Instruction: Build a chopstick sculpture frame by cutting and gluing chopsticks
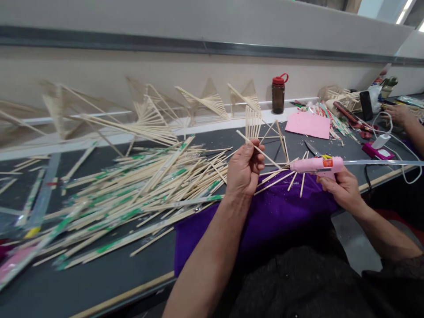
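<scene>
My left hand [247, 165] pinches a light wooden stick [265, 154] that slants down to the right. Behind that hand stands a structure of glued sticks [253, 123], fanned at its top. In my right hand [342, 187] is a pink glue gun [316, 165], its nozzle pointing left at the lower end of the held stick; whether they touch is unclear. A clear glue stick [380, 163] runs out of the gun's back. Below the nozzle, more sticks spread out over a purple cloth [288, 207].
Loose and wrapped sticks [142, 190] cover the left of the dark table. Stick models [205, 104] line the wall. A brown bottle [278, 95], pink sheet [308, 125], scissors [313, 149] and phone [366, 104] lie beyond. Another person's hand [397, 114] is at far right.
</scene>
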A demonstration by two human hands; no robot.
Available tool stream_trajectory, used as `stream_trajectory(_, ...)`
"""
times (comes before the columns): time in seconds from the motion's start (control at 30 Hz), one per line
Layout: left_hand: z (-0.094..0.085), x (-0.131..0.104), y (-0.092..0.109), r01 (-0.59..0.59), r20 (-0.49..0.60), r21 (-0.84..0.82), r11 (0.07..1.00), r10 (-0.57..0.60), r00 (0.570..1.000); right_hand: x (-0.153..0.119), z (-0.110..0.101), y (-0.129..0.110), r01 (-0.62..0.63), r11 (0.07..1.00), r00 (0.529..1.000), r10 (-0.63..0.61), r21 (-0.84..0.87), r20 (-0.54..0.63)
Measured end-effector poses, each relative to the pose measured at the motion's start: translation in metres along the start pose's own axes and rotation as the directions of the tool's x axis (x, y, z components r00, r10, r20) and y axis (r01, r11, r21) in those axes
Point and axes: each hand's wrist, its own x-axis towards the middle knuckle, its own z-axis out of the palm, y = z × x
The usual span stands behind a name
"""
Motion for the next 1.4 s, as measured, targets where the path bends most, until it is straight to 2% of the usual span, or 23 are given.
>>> stream_trajectory(0.17, 0.0016, -0.0011, 0.0004, 0.012, -0.006, 0.005, 1.0, -0.012, 1.0, 0.0014, 0.0007, -0.0017, 0.035, 0.999, 0.999, -0.035, 0.007, 0.002)
stream_trajectory(0.43, 0.0015, -0.0002, -0.0002, 0.006, 0.005, -0.032, 0.999, -0.006, 1.0, -0.0005, 0.0005, 0.0034, 0.116, 0.99, 0.993, -0.118, -0.086, -0.019)
stream_trajectory(0.6, 0.001, 0.0009, 0.0007, 0.013, -0.004, -0.045, 0.999, -0.014, 1.0, 0.0007, 0.0006, 0.0027, 0.174, 0.983, 0.983, -0.177, -0.06, -0.049)
stream_trajectory(1.0, 0.0027, 0.0006, 0.0007, -0.023, -0.048, -0.071, 0.997, 0.019, 0.999, -0.0011, 0.0021, 0.0032, 0.197, 0.977, 0.977, -0.203, -0.085, -0.07)
stream_trajectory(1.4, 0.0035, -0.001, 0.0002, -0.014, -0.025, -0.043, 0.999, 0.013, 1.0, 0.0024, 0.005, 0.0034, 0.263, 0.955, 0.96, -0.273, -0.137, -0.066)
